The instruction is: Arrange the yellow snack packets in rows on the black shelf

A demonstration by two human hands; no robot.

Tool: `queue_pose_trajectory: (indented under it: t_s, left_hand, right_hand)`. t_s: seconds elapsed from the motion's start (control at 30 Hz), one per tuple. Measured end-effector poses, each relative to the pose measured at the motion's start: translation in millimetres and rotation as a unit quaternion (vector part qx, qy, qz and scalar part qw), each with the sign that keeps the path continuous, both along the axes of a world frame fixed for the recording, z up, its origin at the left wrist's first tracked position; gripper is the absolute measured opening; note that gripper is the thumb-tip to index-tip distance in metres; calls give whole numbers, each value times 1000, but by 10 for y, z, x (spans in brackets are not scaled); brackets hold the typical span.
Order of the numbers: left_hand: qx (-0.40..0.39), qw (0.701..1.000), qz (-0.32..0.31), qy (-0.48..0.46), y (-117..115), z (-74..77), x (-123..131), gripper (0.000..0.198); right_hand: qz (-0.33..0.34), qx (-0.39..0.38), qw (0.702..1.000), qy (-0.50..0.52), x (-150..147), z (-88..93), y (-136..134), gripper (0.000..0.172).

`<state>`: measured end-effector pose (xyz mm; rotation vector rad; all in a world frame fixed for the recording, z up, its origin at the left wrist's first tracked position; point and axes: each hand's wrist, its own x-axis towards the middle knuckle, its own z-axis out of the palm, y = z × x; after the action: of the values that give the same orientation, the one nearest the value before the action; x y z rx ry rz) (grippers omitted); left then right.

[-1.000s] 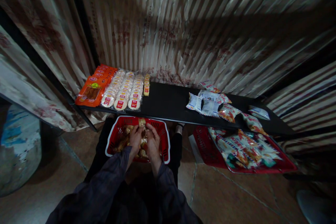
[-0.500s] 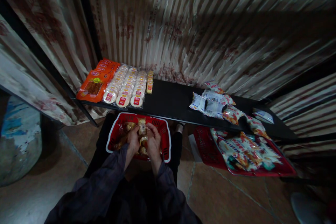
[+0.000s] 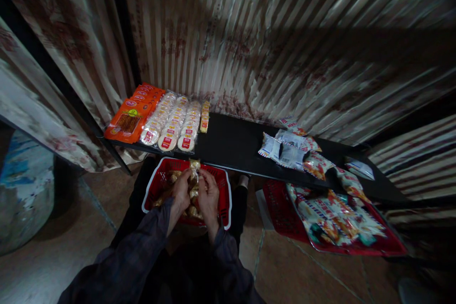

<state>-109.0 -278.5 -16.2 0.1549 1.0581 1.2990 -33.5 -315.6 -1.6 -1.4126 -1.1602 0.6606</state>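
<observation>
Both hands are over a red plastic basket (image 3: 151,192) that rests in my lap and holds several small clear-wrapped pastry packets. My left hand (image 3: 181,191) and my right hand (image 3: 208,194) are closed together on a stack of these packets (image 3: 194,167), which sticks up between the fingers. The basket's near rim is hidden by my wrists and dark sleeves.
A low black shelf (image 3: 231,145) runs ahead of the basket. It bears orange packets (image 3: 133,111), rows of round cakes (image 3: 171,121), a short yellow row (image 3: 204,121) and loose white-and-red packets (image 3: 292,145). A second red basket (image 3: 274,199) full of packets sits at right. Corrugated wall behind.
The hands have stayed in the basket and gathered the packets; the stack between them has risen slightly. The view has shifted a little.
</observation>
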Motion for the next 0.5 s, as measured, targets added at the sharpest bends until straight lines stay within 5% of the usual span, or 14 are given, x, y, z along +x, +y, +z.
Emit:
queue_pose_trajectory:
  t_s: [0.5]
  left_hand:
    - [71, 981, -70, 165, 30, 357, 49, 31]
  right_hand:
    - [-21, -57, 998, -24, 77, -50, 168, 50]
